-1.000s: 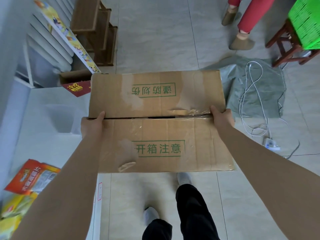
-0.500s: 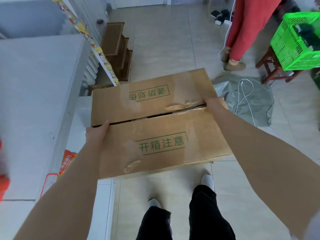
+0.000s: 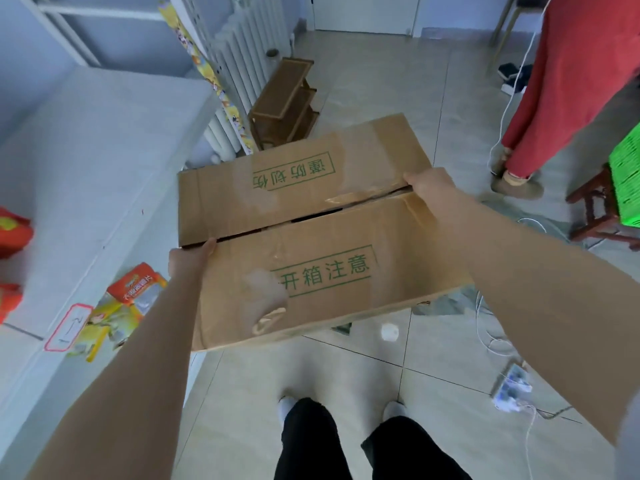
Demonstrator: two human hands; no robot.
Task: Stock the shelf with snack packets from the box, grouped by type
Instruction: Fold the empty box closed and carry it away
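Note:
A closed brown cardboard box with green printed characters is held in the air in front of me, tilted with its right end higher. My left hand grips its left side at the flap seam. At the right end of the seam, my right hand grips the other side. The white shelf stands to the left. Orange and yellow snack packets lie on a lower shelf level under my left arm, and red packets show at the far left edge. The box's contents are hidden.
A white radiator and a small wooden stepped stand sit behind the box. A person in red trousers stands at right, near a green basket on a red stool. White cables and a power strip lie on the tiled floor.
The box has been lifted and swung, its right end now higher and farther away. My view has risen, showing more of the shelf and room. Both hands keep their hold.

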